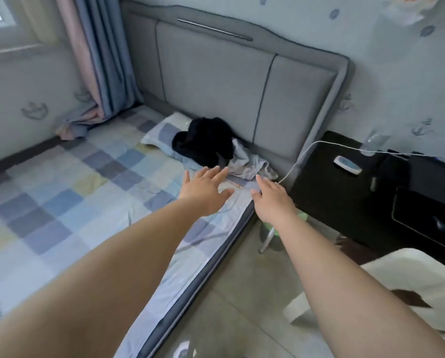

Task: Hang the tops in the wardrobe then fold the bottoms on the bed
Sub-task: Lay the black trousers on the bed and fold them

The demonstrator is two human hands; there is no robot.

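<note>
Here, the clothes still to be sorted lie heaped at the head of the bed (92, 177): a crumpled black garment (203, 143) sits on top of the checked pillow (159, 134), right against the grey padded headboard (216, 81), and a rumpled light grey garment (250, 164) lies just beside it, touching it, near the bed's edge. Whether either piece is a top or a bottom cannot be told from its bunched shape.

Both arms stretch toward the heap. The left hand (206, 192) hovers over the checked sheet with its fingers (220, 173) spread wide and empty, their tips just short of the black garment. The right hand (273, 197) reaches in near the bed's edge, its fingers also loose and holding nothing, close to the grey garment's corner.

Beside the bed stands a dark bedside cabinet (345, 192) with a white cable (306, 151) draped over it and a small white remote (348, 165) on top. A green stool (270, 233) shows partly beneath the right wrist.

Judging by this, the task looks unfinished: no folded pile is visible on the bed, no wardrobe is in view, and two garments remain unhandled. The step in hand appears to be picking up one of them.
</note>
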